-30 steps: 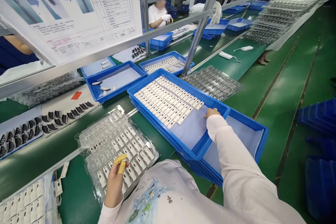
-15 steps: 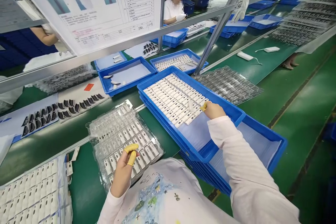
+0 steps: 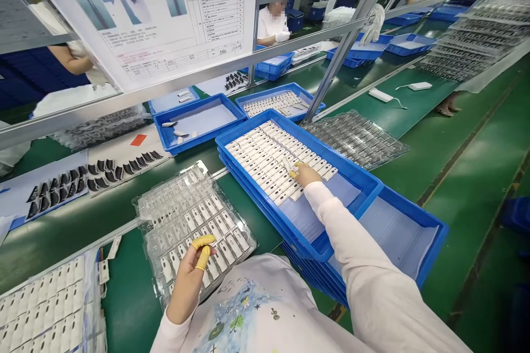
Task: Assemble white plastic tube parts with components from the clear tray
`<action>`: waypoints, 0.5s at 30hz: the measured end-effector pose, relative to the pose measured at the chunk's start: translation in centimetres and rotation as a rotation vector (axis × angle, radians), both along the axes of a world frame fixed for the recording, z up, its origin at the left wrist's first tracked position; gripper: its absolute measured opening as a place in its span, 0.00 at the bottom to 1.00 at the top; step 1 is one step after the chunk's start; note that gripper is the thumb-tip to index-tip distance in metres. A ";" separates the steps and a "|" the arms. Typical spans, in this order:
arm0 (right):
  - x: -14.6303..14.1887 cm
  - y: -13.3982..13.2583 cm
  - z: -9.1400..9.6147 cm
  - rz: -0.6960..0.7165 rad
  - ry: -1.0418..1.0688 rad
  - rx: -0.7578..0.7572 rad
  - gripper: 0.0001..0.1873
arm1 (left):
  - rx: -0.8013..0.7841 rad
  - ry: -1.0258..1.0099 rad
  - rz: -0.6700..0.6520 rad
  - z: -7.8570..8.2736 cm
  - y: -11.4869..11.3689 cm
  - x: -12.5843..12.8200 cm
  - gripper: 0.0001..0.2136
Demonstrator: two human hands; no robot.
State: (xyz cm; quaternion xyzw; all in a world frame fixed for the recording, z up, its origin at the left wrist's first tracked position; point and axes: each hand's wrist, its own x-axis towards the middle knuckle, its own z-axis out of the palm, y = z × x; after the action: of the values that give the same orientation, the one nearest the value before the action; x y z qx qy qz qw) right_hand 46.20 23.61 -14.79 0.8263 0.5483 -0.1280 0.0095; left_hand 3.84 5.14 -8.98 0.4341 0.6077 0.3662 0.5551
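Left hand (image 3: 188, 281): released, yellow finger cots (image 3: 203, 256) raised above clear plastic tray (image 3: 153, 220).
Right hand (image 3: 307, 175): fingertips at tilted white part (image 3: 286, 164); grip cannot be told.
Part location: among white part rows (image 3: 256, 154) in blue tray (image 3: 327, 146).

Blue tray (image 3: 323, 146) — rows of white parts (image 3: 265, 160)

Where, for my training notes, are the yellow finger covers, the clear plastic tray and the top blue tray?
Yellow finger covers (image 3: 203, 256): head view, on the lower of the two covers.
Clear plastic tray (image 3: 168, 181): head view, on its far rim.
Top blue tray (image 3: 323, 147): head view, on its far rim.
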 end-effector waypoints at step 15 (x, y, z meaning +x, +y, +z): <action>-6.1 -0.9 7.9 0.295 0.024 0.064 0.16 | 0.088 0.023 -0.052 1.0 -0.2 -0.1 0.20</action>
State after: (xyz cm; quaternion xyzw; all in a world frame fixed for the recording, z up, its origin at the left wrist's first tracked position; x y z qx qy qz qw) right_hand 40.06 22.74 -6.84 0.7351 0.6676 -0.1177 -0.0046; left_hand 3.72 4.95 -8.00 0.4779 0.5861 0.3728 0.5377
